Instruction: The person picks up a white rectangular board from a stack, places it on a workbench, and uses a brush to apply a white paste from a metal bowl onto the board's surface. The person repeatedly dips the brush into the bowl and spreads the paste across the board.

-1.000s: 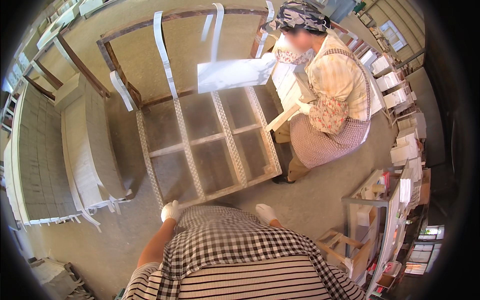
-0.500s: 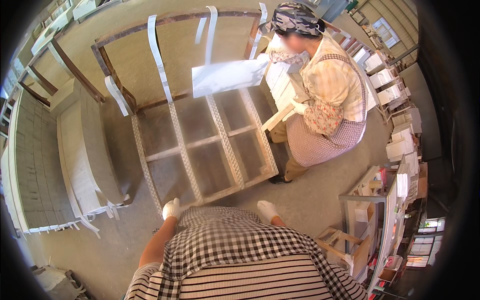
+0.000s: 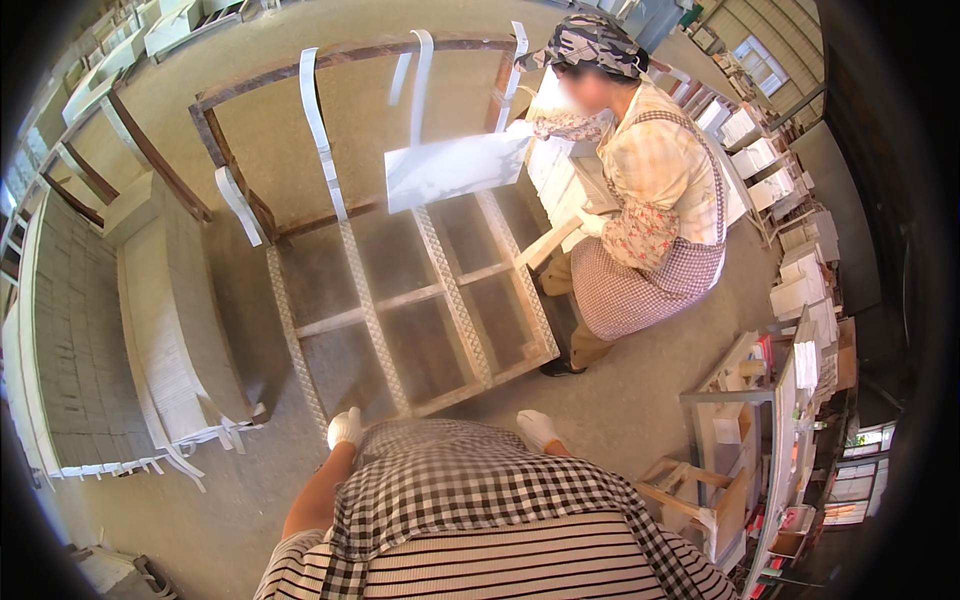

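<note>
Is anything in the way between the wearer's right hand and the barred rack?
Nothing visible: only floor shows between the right hand and the rack; a co-worker's shoe rests by its near right corner.

A workshop with a dusty brown floor curving toward the rim of the wide view. At upper right, a beige ribbed wall holds a bright window; another window glows at lower right. Nearby stand a grey metal shelf and a low wooden stand. Darkness fills the far right; bluish light tints the left edge.
</note>
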### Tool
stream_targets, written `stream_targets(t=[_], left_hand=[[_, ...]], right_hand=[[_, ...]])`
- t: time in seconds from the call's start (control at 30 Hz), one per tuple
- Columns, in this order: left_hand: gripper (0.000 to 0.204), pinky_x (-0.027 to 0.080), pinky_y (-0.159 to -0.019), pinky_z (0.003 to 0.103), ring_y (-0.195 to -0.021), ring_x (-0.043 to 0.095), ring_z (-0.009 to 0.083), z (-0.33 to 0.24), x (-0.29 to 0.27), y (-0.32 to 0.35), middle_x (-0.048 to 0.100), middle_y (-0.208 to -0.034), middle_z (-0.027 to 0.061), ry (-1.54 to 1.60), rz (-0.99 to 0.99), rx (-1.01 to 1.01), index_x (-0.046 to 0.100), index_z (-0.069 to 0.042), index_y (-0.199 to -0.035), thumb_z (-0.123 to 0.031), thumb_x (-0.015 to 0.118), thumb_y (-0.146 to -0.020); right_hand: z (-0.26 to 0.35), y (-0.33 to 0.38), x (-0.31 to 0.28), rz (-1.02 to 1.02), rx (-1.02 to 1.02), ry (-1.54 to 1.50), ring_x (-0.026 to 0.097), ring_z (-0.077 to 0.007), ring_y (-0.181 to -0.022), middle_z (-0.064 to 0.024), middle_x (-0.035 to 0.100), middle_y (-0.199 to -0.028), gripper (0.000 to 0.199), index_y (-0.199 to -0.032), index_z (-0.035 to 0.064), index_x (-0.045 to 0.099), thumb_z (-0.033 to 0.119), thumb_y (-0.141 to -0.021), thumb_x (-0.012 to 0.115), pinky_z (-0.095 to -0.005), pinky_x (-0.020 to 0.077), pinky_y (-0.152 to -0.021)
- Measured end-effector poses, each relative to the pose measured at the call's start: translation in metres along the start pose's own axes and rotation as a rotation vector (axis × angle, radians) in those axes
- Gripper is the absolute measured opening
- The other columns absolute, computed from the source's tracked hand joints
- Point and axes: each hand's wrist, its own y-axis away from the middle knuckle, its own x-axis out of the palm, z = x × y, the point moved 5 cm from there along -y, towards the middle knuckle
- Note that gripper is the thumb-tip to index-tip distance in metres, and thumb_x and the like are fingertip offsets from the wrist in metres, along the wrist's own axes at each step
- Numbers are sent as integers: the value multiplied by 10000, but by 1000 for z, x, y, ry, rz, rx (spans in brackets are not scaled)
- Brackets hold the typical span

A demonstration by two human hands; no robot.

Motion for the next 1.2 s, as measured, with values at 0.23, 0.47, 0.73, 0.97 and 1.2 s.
stream_targets(t=[0.23,0.47,0.73,0.97,1.2], left_hand=[[517,463,-901,502,-1002,639,425,12,9,-6,677,-1062,246,-95,67,34,706,-21,-1007,-429,412,-888],[458,472,-850,520,-954,647,431,-14,14,-2,686,-1015,237,-285,95,265,688,-35,-955,-429,464,-886],[576,463,-855,483,-967,657,407,-56,36,1,691,-982,255,-113,135,129,711,19,-966,-455,401,-859],[564,464,-916,484,-1058,635,402,-77,55,13,674,-1104,253,-232,194,225,693,12,-1060,-444,388,-925],[531,462,-901,492,-1050,634,409,-56,38,20,672,-1117,246,-264,188,167,698,-7,-1074,-421,408,-913]], right_hand=[[-20,19,10,-32,139,-403,605,-384,-1059,-206,662,-1122,324,-1062,10,673,257,-930,512,-425,473,-913],[-39,40,10,16,117,-177,607,-369,-1051,-190,667,-1092,257,-1029,17,676,185,-897,536,-425,484,-906],[-67,80,16,45,-37,102,623,-383,-927,-169,659,-925,122,-838,57,655,148,-798,584,-471,510,-795],[-93,87,30,195,137,329,638,-397,-954,-196,681,-958,183,-858,45,699,182,-811,586,-476,517,-821],[-104,79,39,130,78,254,641,-402,-982,-214,685,-987,212,-873,30,710,195,-814,591,-478,519,-842]])
